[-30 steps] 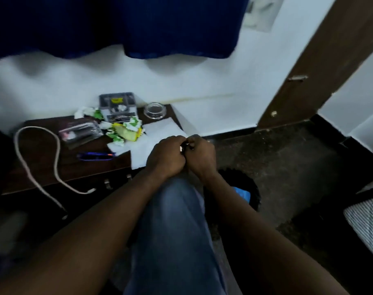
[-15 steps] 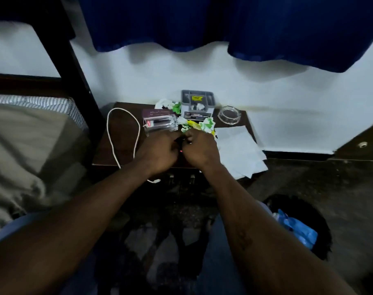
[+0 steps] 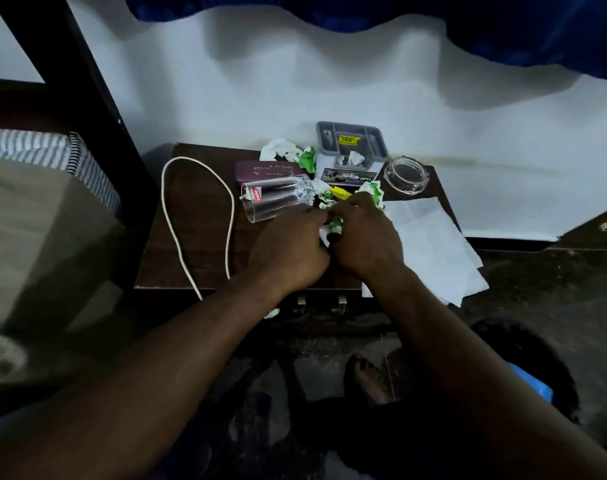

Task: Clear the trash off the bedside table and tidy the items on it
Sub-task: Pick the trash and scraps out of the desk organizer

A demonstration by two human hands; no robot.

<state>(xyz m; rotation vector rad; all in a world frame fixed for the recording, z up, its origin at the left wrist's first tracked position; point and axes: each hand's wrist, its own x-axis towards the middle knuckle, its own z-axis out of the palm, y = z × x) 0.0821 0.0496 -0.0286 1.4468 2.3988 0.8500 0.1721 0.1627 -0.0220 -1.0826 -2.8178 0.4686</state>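
Observation:
The dark wooden bedside table (image 3: 198, 265) carries crumpled green-and-white wrappers (image 3: 288, 152), a yellow wrapper (image 3: 341, 192), a clear tumbler (image 3: 274, 199) lying on its side, a maroon case (image 3: 267, 169), a grey organiser tray (image 3: 352, 142), a glass ashtray (image 3: 406, 174), a white cord (image 3: 198, 216) and white paper sheets (image 3: 430, 244). My left hand (image 3: 291, 251) and right hand (image 3: 364, 244) press together over the table's middle, fingers closed on a small dark item between them. More wrapper scraps (image 3: 333, 225) show at my fingertips. What the dark item is stays hidden.
A bed with a striped mattress (image 3: 52, 157) and a dark bedpost (image 3: 87, 81) stand to the left. On the floor at the lower right sits a black bin (image 3: 544, 358) with blue inside. The paper sheets overhang the table's right edge. My foot (image 3: 367, 375) rests below the table.
My view swung left and closer to the table. Both hands, still joined on the small item, moved from beside the table's right edge to over its middle among the wrappers.

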